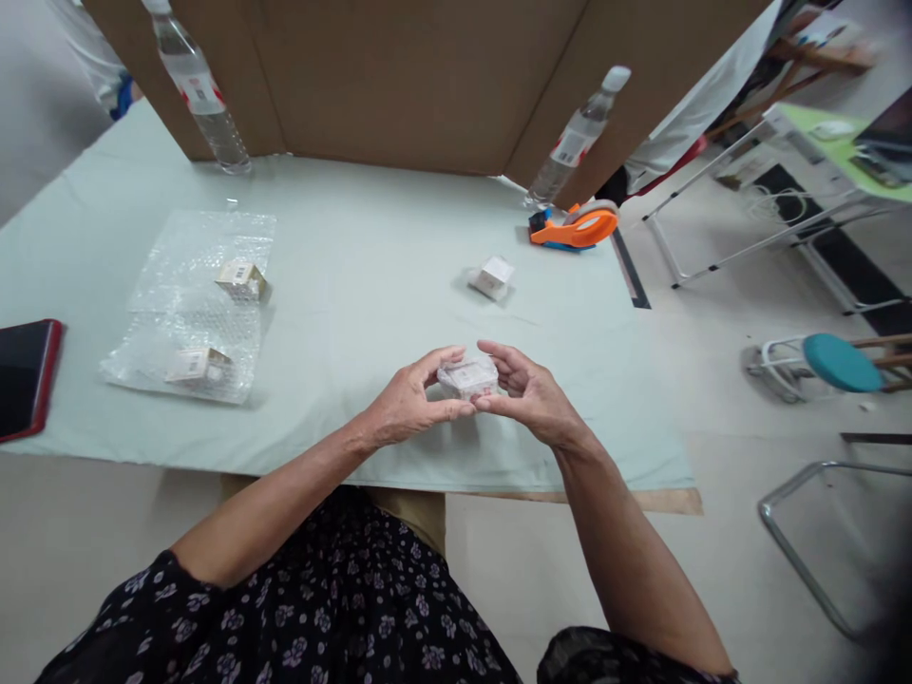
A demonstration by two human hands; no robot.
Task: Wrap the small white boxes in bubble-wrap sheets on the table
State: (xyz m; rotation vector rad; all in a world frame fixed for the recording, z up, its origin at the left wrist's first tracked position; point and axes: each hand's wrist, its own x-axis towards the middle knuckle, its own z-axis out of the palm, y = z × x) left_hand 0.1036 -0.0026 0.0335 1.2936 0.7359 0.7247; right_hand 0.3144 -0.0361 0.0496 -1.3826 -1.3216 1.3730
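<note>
Near the table's front edge, a small box wrapped in bubble wrap (468,378) is held between my two hands. My left hand (420,394) curves round its left side, thumb along the front and fingers behind. On the other side, my right hand (531,394) has its thumb at the front corner and curled fingers by the right side. The two thumb tips almost meet. Farther back stands a small white box (493,277), apart from both hands.
At left, a bubble wrap sheet (157,313) bears a yellowish box (240,280) and a pale box (199,366). A red-edged phone (28,380) lies far left. Two bottles, left (203,104) and right (577,142), stand before a cardboard panel (406,85). An orange tape dispenser (577,228) lies back right.
</note>
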